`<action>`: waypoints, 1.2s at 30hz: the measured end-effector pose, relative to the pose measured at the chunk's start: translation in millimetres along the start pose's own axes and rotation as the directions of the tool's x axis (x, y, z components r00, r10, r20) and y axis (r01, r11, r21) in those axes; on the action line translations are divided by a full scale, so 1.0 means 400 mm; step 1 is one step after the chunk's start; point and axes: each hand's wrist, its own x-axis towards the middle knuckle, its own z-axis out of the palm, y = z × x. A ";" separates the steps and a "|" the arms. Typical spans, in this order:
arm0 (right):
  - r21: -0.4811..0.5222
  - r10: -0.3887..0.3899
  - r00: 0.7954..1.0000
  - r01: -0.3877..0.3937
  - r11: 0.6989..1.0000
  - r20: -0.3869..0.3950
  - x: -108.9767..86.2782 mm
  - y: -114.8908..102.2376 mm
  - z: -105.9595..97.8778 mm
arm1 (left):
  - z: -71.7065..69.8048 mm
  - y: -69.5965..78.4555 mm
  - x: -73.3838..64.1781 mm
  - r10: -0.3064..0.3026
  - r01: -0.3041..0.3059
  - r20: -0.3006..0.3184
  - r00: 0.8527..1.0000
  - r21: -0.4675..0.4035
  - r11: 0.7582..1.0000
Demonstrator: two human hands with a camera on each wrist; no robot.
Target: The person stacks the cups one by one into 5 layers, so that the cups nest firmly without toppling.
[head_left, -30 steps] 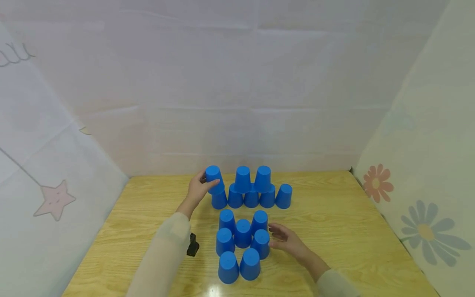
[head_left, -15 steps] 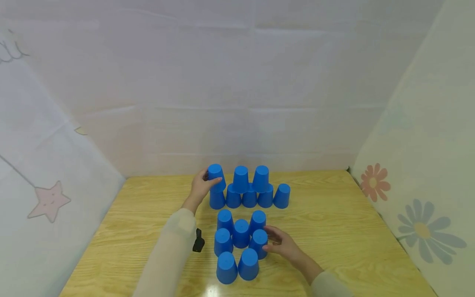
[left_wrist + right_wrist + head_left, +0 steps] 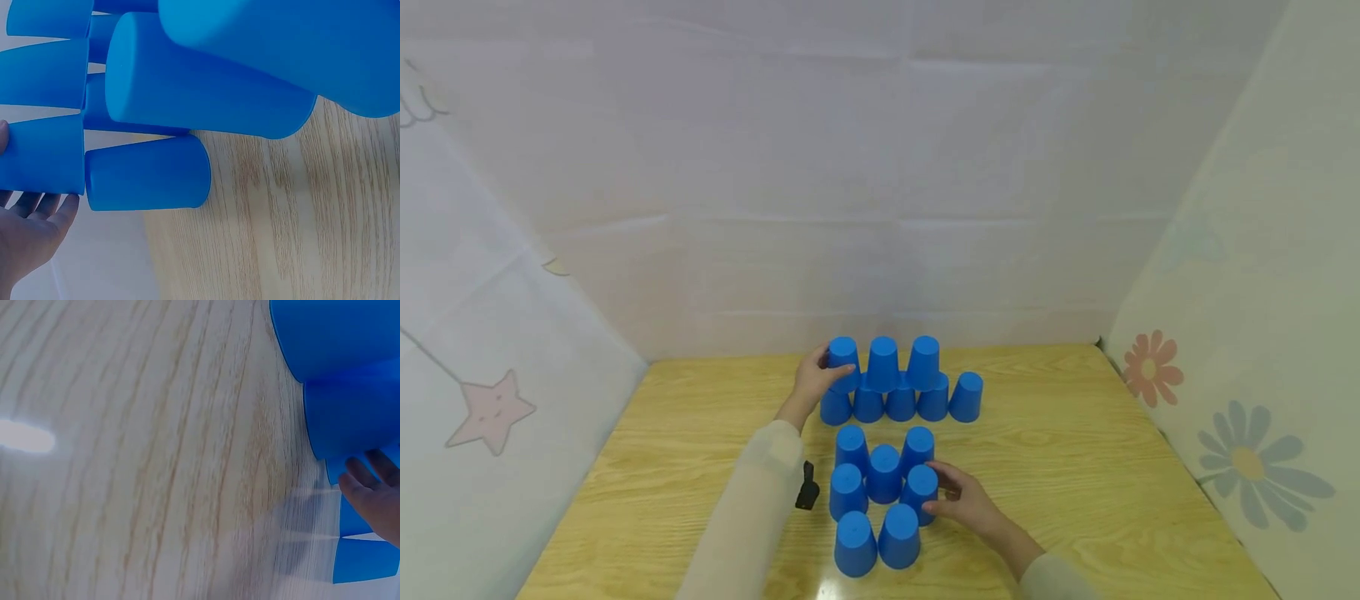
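Note:
In the head view, my left hand (image 3: 815, 379) grips an upside-down blue cup (image 3: 843, 364), thumb on the near side and fingers round its left. This cup stands at the left end of an upper row, over the back row of cups (image 3: 836, 407). The left wrist view shows the gripped cup (image 3: 40, 155) against the base cup (image 3: 150, 174). My right hand (image 3: 966, 502) is beside a blue cup (image 3: 920, 493) in the nearer group, its thumb overlapping the cup's edge. Loosely bent fingers (image 3: 359, 472) show in the right wrist view; firm contact is unclear.
Two more cups (image 3: 883, 364) (image 3: 923, 363) complete the view of the upper row. Several upside-down cups (image 3: 884, 475) form the nearer group on the wooden table (image 3: 1075, 475). A small black object (image 3: 807, 487) lies by the left sleeve. Printed cloth (image 3: 880, 208) surrounds the table.
My left hand has shifted the upper-row cup right, closer to its neighbour, and lowered it slightly. My right hand has moved left, closer in round the near cup. The view has shifted a little.

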 end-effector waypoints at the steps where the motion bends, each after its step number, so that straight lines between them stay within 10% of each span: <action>1: -0.003 0.005 1.000 -0.005 1.000 -0.003 0.000 0.002 0.002 | 0.001 -0.001 0.000 0.002 -0.002 0.001 1.000 -0.002 1.000; 36: 0.005 -0.029 0.998 0.029 1.000 -0.055 -0.015 -0.063 0.033 | 0.012 0.000 0.010 -0.026 0.026 0.024 0.999 -0.010 1.000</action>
